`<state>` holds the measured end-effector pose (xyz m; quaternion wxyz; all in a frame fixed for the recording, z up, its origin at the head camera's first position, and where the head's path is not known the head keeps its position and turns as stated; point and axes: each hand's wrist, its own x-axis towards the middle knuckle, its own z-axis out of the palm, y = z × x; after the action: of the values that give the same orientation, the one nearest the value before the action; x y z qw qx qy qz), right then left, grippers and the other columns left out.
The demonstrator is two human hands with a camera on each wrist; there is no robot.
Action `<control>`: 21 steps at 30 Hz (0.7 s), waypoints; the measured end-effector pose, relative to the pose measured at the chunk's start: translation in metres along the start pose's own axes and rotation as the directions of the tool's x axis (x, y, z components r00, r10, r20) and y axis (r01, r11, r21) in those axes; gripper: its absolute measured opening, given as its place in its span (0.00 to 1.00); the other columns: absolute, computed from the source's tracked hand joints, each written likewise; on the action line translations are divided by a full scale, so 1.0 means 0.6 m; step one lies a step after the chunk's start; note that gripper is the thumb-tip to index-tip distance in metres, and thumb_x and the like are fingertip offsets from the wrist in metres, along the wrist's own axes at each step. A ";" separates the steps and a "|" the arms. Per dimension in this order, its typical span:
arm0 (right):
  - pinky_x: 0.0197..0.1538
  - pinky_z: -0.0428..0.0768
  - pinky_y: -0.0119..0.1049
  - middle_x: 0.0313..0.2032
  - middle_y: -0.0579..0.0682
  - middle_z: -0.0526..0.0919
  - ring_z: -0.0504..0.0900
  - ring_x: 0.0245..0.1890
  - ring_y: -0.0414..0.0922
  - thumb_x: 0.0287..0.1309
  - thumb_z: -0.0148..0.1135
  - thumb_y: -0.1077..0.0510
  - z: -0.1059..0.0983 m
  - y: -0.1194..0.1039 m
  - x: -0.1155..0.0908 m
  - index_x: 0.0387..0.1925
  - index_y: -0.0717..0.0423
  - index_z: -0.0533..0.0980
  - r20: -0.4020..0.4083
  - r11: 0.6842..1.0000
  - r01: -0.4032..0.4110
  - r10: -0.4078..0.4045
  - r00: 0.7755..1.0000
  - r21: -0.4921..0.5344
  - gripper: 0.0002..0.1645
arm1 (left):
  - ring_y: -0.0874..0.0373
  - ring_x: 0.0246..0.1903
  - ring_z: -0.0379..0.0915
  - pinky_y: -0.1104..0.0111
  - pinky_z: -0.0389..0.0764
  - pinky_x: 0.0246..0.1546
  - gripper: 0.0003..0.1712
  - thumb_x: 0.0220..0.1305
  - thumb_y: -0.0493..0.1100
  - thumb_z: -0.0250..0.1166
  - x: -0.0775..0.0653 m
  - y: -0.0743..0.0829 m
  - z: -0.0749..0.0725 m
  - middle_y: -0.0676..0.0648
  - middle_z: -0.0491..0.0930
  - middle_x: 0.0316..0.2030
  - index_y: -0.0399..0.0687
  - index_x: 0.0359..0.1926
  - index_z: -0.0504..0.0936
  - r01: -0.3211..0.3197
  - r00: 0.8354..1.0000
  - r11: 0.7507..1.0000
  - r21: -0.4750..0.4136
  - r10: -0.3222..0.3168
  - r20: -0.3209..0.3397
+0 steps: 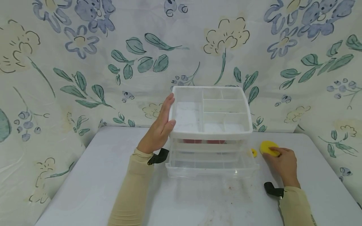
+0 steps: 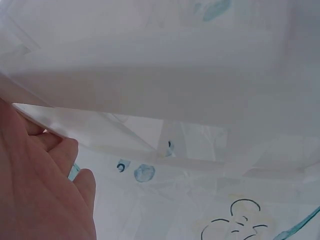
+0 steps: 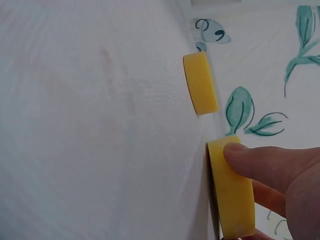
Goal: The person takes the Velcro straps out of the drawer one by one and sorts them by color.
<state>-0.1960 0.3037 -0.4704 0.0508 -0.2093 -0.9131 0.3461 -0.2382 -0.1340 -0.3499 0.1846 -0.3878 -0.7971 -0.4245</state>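
Note:
A white tray with several compartments (image 1: 188, 117) stands tilted at the top of a clear plastic organizer box (image 1: 212, 172). My left hand (image 1: 158, 127) grips the tray's left edge, thumb near the front corner and fingers along the side. In the left wrist view, the fingers (image 2: 62, 150) bend at the edge of the pale plastic. To the right of the box, my right hand (image 1: 284, 161) pinches a thick yellow disc (image 1: 267, 147) at the tabletop. The thumb (image 3: 260, 160) presses on the disc's side in the right wrist view. Beside it lies a smaller yellow ring (image 1: 254, 153).
Red items (image 1: 216, 142) show through the gap under the tilted tray. The white table (image 1: 113, 179) has small brown specks in front of the box. A flowered cloth (image 1: 181, 37) hangs behind and at both sides of the table.

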 end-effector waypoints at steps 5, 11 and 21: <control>0.65 0.63 0.65 0.61 0.76 0.63 0.61 0.63 0.71 0.61 0.66 0.51 0.001 0.003 0.001 0.59 0.69 0.75 0.001 1.000 0.016 -0.016 1.000 -0.009 0.32 | 0.53 0.78 0.32 0.56 0.42 0.76 0.38 0.75 0.43 0.41 0.000 0.000 0.000 0.47 0.36 0.80 0.41 0.79 0.39 -0.001 1.000 1.000 0.001 0.001 0.001; 0.66 0.63 0.66 0.61 0.76 0.64 0.61 0.63 0.71 0.62 0.66 0.52 0.002 0.005 0.003 0.60 0.69 0.75 0.001 0.999 0.031 -0.031 1.000 -0.019 0.31 | 0.53 0.78 0.33 0.56 0.42 0.76 0.38 0.74 0.42 0.42 0.000 0.000 0.000 0.47 0.36 0.80 0.41 0.79 0.39 0.000 1.000 1.000 -0.003 0.000 -0.001; 0.69 0.58 0.65 0.66 0.78 0.59 0.57 0.67 0.72 0.59 0.68 0.54 -0.005 -0.007 0.002 0.66 0.71 0.68 0.011 0.999 0.032 -0.032 0.999 -0.027 0.39 | 0.53 0.78 0.33 0.54 0.43 0.76 0.39 0.74 0.43 0.41 0.001 0.000 0.000 0.46 0.36 0.80 0.41 0.79 0.39 0.008 1.000 1.000 0.000 -0.008 0.000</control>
<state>-0.1976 0.3031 -0.4655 0.0486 -0.1936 -0.9212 0.3340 -0.2384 -0.1339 -0.3495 0.1827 -0.3847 -0.7986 -0.4253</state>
